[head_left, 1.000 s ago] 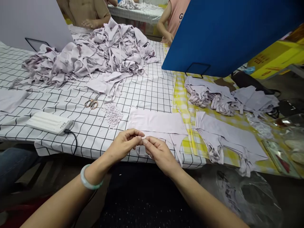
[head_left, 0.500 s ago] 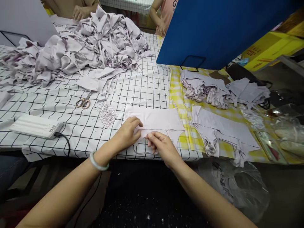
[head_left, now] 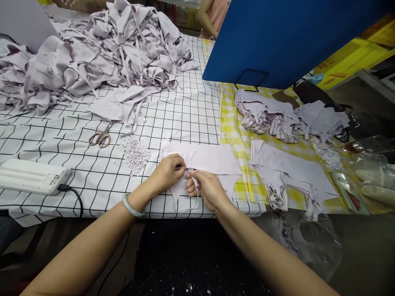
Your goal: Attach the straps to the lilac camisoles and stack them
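A pale lilac fabric piece [head_left: 210, 158] lies flat at the table's front edge, with a thin strap looping down from it. My left hand [head_left: 169, 170] is closed at its near edge, fingertips pinching the fabric. Close beside it, my right hand [head_left: 205, 187] pinches the thin strap [head_left: 197, 197] between thumb and forefinger. A small dark and white detail shows between the fingertips, too small to make out. Left of the fabric is a heap of tiny scraps [head_left: 135, 155], and beyond it open-bladed scissors [head_left: 100, 137] rest on the checked cloth.
A large pile of lilac fabric [head_left: 123, 49] covers the back left. At the front left sits a white power bank [head_left: 33, 176] with a cable. Stacked pieces [head_left: 293, 168] lie on yellow cloth at right. A blue panel [head_left: 271, 41] stands behind; people's arms show beyond.
Both hands now meet at the fabric's near edge, and the strap hangs lower in a wider loop from my right hand. The view has shifted slightly.
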Tool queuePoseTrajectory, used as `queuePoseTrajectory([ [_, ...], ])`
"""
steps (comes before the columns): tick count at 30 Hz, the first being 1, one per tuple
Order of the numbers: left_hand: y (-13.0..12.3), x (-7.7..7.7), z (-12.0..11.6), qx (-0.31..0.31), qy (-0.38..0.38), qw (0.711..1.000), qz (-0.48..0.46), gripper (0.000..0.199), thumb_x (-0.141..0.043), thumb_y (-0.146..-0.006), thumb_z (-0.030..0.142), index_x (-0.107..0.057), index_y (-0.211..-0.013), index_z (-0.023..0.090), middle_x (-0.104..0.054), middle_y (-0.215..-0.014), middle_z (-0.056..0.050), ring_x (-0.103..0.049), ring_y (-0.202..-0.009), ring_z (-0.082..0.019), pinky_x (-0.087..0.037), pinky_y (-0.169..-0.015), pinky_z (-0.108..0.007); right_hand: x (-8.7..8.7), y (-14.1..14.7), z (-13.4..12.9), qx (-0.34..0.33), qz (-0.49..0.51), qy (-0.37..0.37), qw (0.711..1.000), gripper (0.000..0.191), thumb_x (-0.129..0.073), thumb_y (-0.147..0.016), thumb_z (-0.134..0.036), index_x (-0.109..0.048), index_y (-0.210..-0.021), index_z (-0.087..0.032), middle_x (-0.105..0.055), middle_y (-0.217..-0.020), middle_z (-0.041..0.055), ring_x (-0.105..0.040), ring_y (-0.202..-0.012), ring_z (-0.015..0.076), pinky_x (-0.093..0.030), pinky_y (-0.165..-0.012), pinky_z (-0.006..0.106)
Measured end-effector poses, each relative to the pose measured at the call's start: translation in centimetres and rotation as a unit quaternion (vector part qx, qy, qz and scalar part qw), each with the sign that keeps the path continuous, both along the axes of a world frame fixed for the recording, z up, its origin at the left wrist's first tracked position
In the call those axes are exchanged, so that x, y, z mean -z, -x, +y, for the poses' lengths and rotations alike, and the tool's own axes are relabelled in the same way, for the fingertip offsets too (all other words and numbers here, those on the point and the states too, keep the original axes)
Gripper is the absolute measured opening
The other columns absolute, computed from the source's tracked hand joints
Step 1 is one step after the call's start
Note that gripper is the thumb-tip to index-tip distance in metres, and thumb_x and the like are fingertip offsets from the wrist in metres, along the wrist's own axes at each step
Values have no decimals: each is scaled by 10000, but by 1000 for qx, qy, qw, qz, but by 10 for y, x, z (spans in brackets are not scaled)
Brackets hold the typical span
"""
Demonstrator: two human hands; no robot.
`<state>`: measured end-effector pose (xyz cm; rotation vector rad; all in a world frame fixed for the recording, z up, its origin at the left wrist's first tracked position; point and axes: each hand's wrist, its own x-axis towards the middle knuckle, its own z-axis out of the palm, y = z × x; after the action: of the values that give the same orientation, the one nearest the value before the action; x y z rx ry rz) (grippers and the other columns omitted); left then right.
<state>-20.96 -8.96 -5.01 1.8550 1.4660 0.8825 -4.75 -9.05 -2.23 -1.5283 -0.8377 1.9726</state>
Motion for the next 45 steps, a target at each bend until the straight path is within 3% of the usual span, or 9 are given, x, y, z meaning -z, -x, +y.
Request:
queuePoseTrajectory([
  [10, -1, -6, 3, -2, 50, 999, -9, 136, -528, -826, 107, -591, -729, 177, -654, -841, -45, -591, -791, -164, -460, -724, -311, -4, 5, 7, 13, -23, 1, 1000, 168, -505, -840, -172, -646, -757, -129, -614, -520, 12, -541, -389, 108, -476, -397, 216],
  [21, 1, 0, 3, 10, 30, 999, -14, 122, -518, -815, 130, -581, -729, 190, -654, -827, -37, -586, -802, -171, -467, -761, -335, 4, 5, 9, 12, -25, -10, 1000, 125, -615, -779, -250, -638, -726, -139, -614, -519, 10, -544, -399, 109, -480, -400, 224],
  [35, 0, -1, 2, 5, 30, 999, -11, 141, -523, -808, 101, -580, -713, 188, -655, -819, -36, -598, -794, -172, -481, -750, -333, 2, 13, 7, -5, -35, -20, 999, 131, -568, -754, -217, -628, -655, -155, -591, -486, -4, -514, -387, 103, -442, -367, 210],
  [39, -1, 0, 3, -6, 26, 1000, -7, 153, -521, -800, 73, -595, -722, 182, -663, -821, -36, -605, -778, -166, -490, -726, -319, 1, 18, 7, 2, -5, 12, 1000, 177, -556, -801, -192, -619, -641, -151, -573, -479, -6, -490, -381, 97, -412, -366, 208],
  [42, 2, 1, 2, 1, 3, 1000, -3, 153, -524, -826, 81, -618, -749, 174, -679, -853, -48, -621, -807, -174, -512, -756, -333, -6, 11, -4, 12, 37, 62, 997, 206, -561, -868, -238, -630, -697, -146, -600, -512, 8, -528, -419, 112, -453, -433, 232],
  [45, 7, 0, -2, 41, -16, 999, 5, 189, -534, -795, 55, -670, -861, 168, -701, -974, -68, -640, -930, -195, -538, -861, -366, -19, -7, -33, 1, 57, 65, 996, 312, -605, -904, -420, -679, -810, -131, -691, -649, 61, -641, -578, 154, -534, -614, 290],
])
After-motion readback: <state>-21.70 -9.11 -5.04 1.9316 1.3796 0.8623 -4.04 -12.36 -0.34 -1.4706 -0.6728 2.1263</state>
